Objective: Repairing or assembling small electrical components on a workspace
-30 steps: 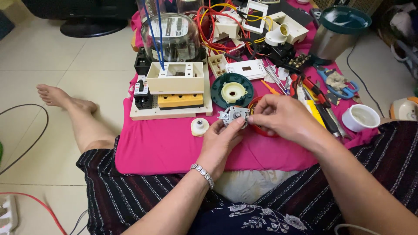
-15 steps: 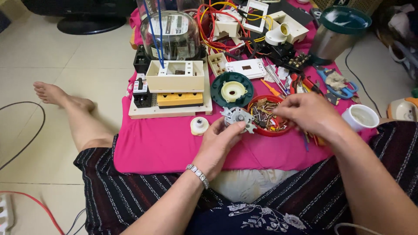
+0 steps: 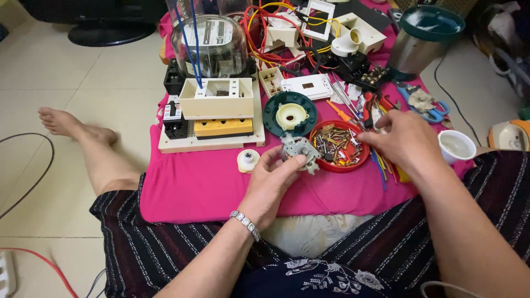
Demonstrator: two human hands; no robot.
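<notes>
Two hands: left hand (image 3: pixel 273 179) fingers pinched around small metal mechanism (image 3: pixel 298 150), right hand (image 3: pixel 406 140) fingers loosely spread over red dish (image 3: pixel 338 147).

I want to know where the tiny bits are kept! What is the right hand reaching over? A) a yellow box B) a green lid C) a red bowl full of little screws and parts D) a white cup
C: the right hand hovers with its fingers over the edge of the red bowl of small screws and parts, while the left hand holds a small metal gear mechanism beside it.

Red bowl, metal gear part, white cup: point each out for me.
Red bowl (image 3: pixel 338 166), head view, near rim.
Metal gear part (image 3: pixel 301 149), head view, centre hub, held by left hand (image 3: pixel 273 185).
White cup (image 3: pixel 456 147), head view, inside.
</notes>
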